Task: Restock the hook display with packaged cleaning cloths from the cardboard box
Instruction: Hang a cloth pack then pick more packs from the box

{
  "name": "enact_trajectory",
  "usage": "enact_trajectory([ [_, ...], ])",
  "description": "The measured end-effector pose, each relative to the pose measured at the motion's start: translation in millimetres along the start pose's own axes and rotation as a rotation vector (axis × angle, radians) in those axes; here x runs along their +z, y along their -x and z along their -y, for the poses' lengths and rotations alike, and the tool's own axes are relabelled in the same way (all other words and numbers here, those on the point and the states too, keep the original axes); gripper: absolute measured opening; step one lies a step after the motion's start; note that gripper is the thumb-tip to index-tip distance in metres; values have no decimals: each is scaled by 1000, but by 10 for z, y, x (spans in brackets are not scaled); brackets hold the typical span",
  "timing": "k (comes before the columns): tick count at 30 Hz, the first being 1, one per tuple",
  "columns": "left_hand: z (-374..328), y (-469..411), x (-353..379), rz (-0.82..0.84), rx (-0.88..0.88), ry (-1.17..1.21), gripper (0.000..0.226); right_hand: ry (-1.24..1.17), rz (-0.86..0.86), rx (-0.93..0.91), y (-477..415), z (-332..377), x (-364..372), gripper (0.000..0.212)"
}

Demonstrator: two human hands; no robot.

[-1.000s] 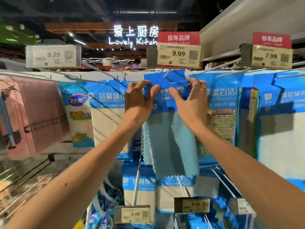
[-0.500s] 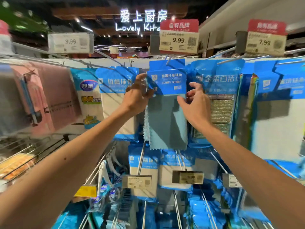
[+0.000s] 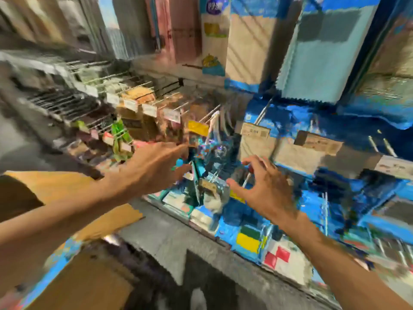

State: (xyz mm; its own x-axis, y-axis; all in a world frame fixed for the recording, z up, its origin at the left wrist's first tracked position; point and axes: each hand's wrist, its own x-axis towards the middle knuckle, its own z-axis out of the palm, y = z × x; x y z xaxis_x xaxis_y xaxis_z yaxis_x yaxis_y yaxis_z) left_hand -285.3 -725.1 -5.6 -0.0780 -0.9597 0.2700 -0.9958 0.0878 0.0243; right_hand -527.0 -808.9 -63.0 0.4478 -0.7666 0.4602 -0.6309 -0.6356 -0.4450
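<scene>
Head view, heavy blur. Left hand (image 3: 154, 168) and right hand (image 3: 266, 189) are both spread, fingers loose, holding nothing, just in front of the lower hooks (image 3: 261, 113). Teal cloth pack (image 3: 317, 63) hangs upper right; box (image 3: 85, 287) sits low left under the left arm. Risk: a fast reach could snag a hook tip or knock hung packs off. Grey floor (image 3: 169, 247) below, crowded shop aisle.

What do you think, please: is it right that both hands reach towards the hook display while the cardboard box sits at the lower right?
Not quite: the head view shows the cardboard box at the lower left. The left hand and right hand do reach towards the hook display.
</scene>
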Motion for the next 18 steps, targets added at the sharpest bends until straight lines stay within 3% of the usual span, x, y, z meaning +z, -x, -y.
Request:
enact_trajectory([
  [2,213,727,115,49,-143,29,33,50,121,-135,198,330,383,49],
  [5,436,1775,170,121,-432,38,25,68,284,-337,415,904,927,52],
  [12,954,3932,186,79,-1004,-9,13,-67,527,-719,834,2539,1909,45],
  [18,1520,5444,329,176,-1384,26,26,-69,724,-888,1257,3948,2885,39],
])
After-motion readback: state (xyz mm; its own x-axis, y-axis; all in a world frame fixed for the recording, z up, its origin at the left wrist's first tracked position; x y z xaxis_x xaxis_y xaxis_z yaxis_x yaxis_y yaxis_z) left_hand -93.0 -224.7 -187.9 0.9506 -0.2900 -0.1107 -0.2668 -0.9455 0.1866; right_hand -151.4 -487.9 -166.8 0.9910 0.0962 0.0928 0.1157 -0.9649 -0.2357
